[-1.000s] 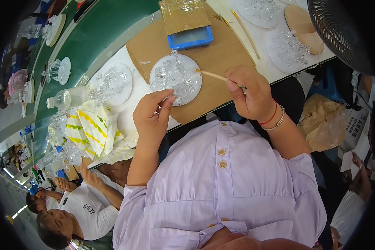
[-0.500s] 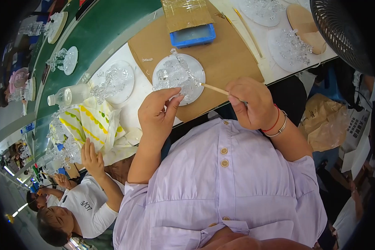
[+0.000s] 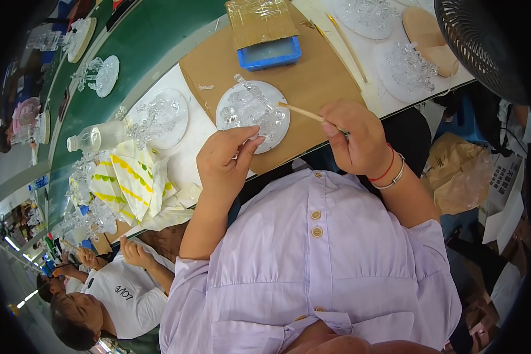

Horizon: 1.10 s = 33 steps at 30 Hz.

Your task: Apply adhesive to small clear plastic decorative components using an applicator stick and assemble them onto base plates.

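Note:
A white round disc (image 3: 223,97) lies in front of me on a sheet of brown cardboard, bearing clear plastic pieces (image 3: 256,112). At its near edge, my left hand (image 3: 225,160) has thumb and forefinger closed in a pinch on a clear plastic piece, mostly hidden by the fingertips. My right hand (image 3: 357,138) grips a thin wooden-handled brush (image 3: 301,111). The brush points left, its tip over the right side of the disc near the clear pieces; whether it touches them I cannot tell.
Beyond the disc stands a blue tray (image 3: 269,62) partly covered by a taped cardboard box (image 3: 262,23). Another long brush (image 3: 348,47) lies to its right. A clear bottle (image 3: 97,137) and patterned cloth (image 3: 130,180) are at left. A black fan (image 3: 481,50) stands far right. A co-worker (image 3: 127,289) sits at left.
The brush tip has shifted slightly up and left, away from the spot on the clear pieces where it was. My left hand stays by the disc. The co-worker's raised hand has lowered.

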Each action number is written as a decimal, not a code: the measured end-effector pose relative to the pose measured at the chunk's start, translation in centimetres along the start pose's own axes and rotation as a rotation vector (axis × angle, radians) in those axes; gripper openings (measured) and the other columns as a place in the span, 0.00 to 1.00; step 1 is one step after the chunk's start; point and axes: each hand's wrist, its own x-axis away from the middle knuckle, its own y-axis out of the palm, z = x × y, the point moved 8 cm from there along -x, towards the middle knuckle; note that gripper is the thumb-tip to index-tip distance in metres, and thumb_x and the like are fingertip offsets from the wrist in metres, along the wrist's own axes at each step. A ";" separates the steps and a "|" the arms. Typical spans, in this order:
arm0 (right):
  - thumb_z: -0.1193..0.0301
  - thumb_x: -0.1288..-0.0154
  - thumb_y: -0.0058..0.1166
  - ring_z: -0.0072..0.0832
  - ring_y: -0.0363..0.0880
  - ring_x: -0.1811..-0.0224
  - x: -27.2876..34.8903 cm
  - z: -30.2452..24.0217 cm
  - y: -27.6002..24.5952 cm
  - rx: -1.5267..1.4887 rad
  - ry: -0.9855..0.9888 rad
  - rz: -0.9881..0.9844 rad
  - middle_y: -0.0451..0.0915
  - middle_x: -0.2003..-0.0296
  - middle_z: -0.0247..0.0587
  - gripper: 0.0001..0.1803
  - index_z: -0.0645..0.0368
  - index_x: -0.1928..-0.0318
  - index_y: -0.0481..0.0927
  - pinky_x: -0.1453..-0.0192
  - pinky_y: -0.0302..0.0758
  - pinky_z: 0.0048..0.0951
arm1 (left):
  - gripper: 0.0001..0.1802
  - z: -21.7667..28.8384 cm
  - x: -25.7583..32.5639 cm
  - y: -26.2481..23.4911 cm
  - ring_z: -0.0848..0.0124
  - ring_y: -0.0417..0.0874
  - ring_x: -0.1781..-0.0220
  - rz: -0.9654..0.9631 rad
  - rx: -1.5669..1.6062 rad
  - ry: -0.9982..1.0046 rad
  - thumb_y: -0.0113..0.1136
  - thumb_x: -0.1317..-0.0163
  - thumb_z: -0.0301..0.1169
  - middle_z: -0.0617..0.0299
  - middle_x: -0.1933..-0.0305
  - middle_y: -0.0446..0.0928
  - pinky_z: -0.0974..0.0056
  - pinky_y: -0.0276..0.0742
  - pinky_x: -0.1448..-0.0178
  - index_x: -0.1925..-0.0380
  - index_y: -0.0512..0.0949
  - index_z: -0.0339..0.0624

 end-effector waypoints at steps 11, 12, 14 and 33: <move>0.84 0.39 0.51 0.43 0.78 0.71 0.1 0.4 -0.4 -0.016 0.008 0.027 0.78 0.69 0.50 0.05 0.67 0.62 0.72 0.65 0.76 0.33 | 0.10 0.7 -0.2 0.5 0.68 0.80 0.73 -0.002 -0.031 0.020 0.71 0.50 0.24 0.59 0.68 0.83 0.67 0.76 0.70 0.66 0.83 0.41; 0.84 0.39 0.50 0.43 0.78 0.71 0.0 0.3 -0.4 0.028 -0.011 0.037 0.78 0.70 0.50 0.05 0.66 0.62 0.72 0.66 0.76 0.34 | 0.10 0.8 -0.2 0.5 0.67 0.81 0.72 -0.013 -0.034 0.020 0.71 0.50 0.24 0.59 0.68 0.83 0.67 0.77 0.70 0.66 0.83 0.41; 0.84 0.39 0.50 0.43 0.78 0.71 0.4 0.2 -0.2 0.012 0.008 0.008 0.78 0.70 0.50 0.05 0.66 0.62 0.72 0.66 0.76 0.34 | 0.10 0.7 -0.2 0.5 0.67 0.81 0.72 -0.022 -0.038 0.015 0.70 0.50 0.23 0.58 0.67 0.83 0.67 0.77 0.70 0.66 0.82 0.41; 0.83 0.41 0.50 0.42 0.74 0.75 0.6 -1.4 -0.4 0.014 -0.035 -0.048 0.77 0.69 0.51 0.06 0.66 0.63 0.71 0.70 0.73 0.34 | 0.09 0.7 -0.2 0.6 0.67 0.81 0.72 -0.035 -0.011 0.008 0.69 0.49 0.22 0.58 0.68 0.83 0.67 0.77 0.70 0.66 0.82 0.40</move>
